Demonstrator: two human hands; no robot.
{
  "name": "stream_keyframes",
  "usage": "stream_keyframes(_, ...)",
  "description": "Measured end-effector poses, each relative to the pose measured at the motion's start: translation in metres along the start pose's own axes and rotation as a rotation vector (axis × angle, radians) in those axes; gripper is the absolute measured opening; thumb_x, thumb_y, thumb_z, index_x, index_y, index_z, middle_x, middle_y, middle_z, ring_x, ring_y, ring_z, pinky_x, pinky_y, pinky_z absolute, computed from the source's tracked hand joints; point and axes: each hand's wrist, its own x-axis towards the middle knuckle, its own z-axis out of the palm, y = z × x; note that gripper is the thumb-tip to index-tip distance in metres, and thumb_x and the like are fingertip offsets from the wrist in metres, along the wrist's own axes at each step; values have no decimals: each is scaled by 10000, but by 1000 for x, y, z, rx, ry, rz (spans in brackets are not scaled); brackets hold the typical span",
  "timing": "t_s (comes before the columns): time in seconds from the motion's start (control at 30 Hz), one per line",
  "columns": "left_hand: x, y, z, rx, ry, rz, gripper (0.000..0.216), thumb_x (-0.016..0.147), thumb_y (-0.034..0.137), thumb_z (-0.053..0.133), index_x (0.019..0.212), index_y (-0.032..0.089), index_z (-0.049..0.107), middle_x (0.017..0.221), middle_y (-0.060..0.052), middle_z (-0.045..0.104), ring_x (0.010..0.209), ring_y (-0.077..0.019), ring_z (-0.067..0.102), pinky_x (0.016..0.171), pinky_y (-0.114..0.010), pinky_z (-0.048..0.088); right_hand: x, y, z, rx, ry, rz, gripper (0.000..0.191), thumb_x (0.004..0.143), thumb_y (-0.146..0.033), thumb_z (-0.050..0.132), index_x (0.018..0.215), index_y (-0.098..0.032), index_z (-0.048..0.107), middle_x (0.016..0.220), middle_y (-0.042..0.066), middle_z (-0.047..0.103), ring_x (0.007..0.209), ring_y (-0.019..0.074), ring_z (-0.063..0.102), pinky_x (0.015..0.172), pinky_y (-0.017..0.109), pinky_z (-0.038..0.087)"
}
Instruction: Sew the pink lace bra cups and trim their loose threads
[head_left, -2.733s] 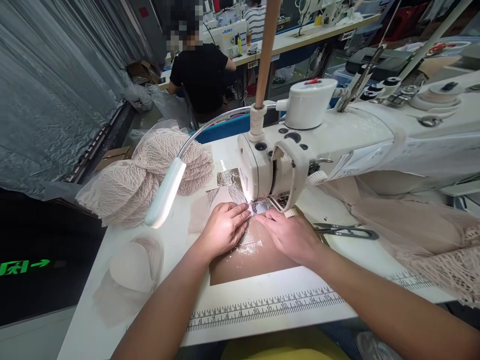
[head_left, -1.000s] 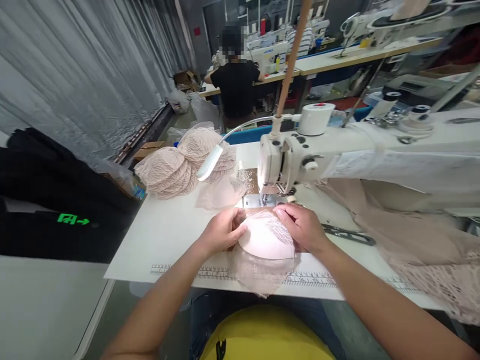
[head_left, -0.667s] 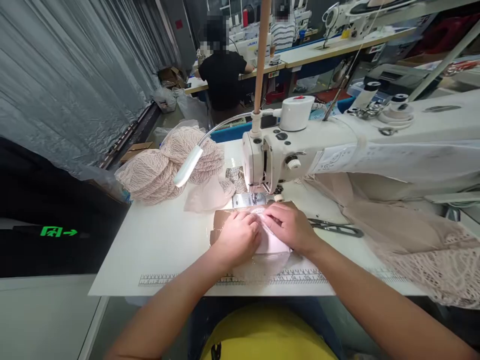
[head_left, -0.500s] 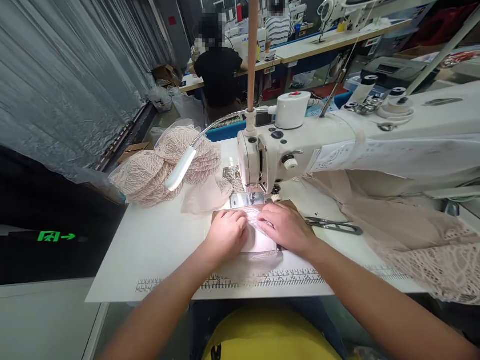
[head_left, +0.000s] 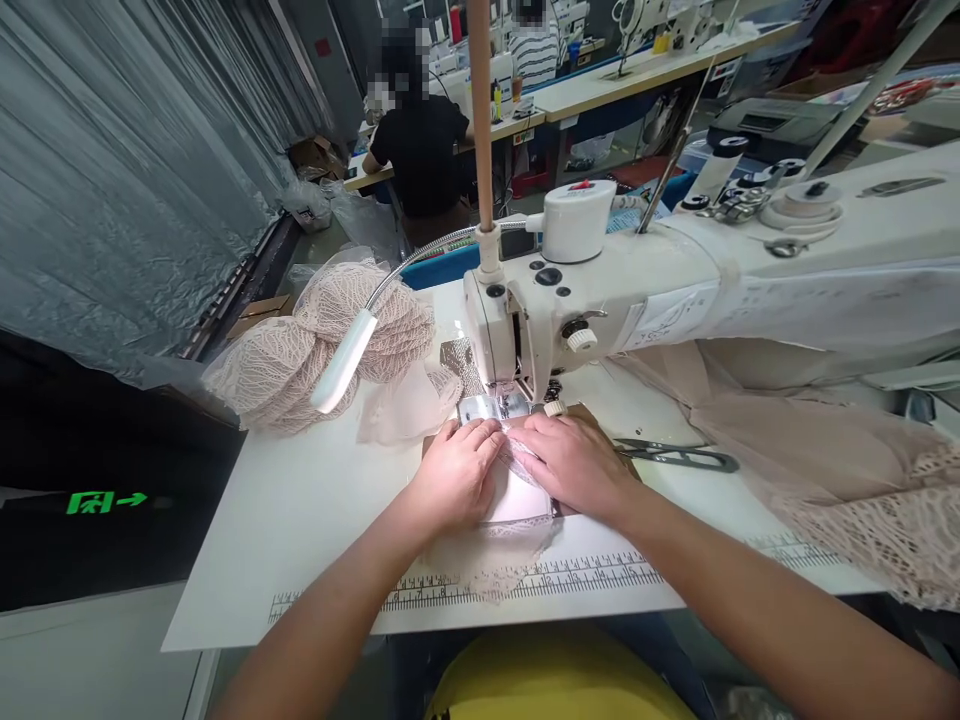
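Note:
My left hand [head_left: 461, 470] lies on the left side of a pale lace fabric piece [head_left: 517, 498], fingers flat and close together, pressing it down just in front of the sewing machine's presser foot. On the piece's right side rests my right hand [head_left: 574, 460], its fingers stretched toward the needle area. The fabric's lacy lower edge trails toward the front of the table. Both hands partly hide the fabric. Above them stands the white sewing machine [head_left: 491, 325], and a brown board [head_left: 585, 420] shows under the fabric and right hand.
Stacked beige lace pieces [head_left: 360, 320] lie at the left under a bendable lamp [head_left: 345, 362]. Dark thread snips [head_left: 675, 455] sit right of my right hand. Beige lace fabric [head_left: 810, 450] spreads over the table's right side. A printed ruler [head_left: 585, 578] runs along the front edge. A person [head_left: 420, 150] sits farther back.
The left fingers have shifted slightly right, closer to the right hand. More of the fabric's lacy edge spreads toward the table's front. The camera view has shifted a little.

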Motion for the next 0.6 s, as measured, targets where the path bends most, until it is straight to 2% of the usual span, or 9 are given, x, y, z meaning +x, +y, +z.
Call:
stream_keyframes(0.27, 11, -10, 6, -54, 33, 31, 466, 797, 143, 433, 1240, 28, 526, 1292, -204, 537, 1192, -296, 503, 988, -460, 440, 3, 1, -1, -70, 2, 1, 119, 829, -155, 498, 863, -176, 610, 788, 15, 597, 710, 156, 488, 618, 294, 283)
stream_keyframes(0.6, 17, -19, 5, -84, -12, 35, 548, 769, 150, 456, 1286, -28, 486, 1329, -237, 492, 1227, -319, 477, 1043, -452, 421, 10, 0, -4, -100, -10, 60, 196, 853, -153, 454, 878, -191, 645, 769, 46, 613, 706, 171, 503, 613, 299, 287)
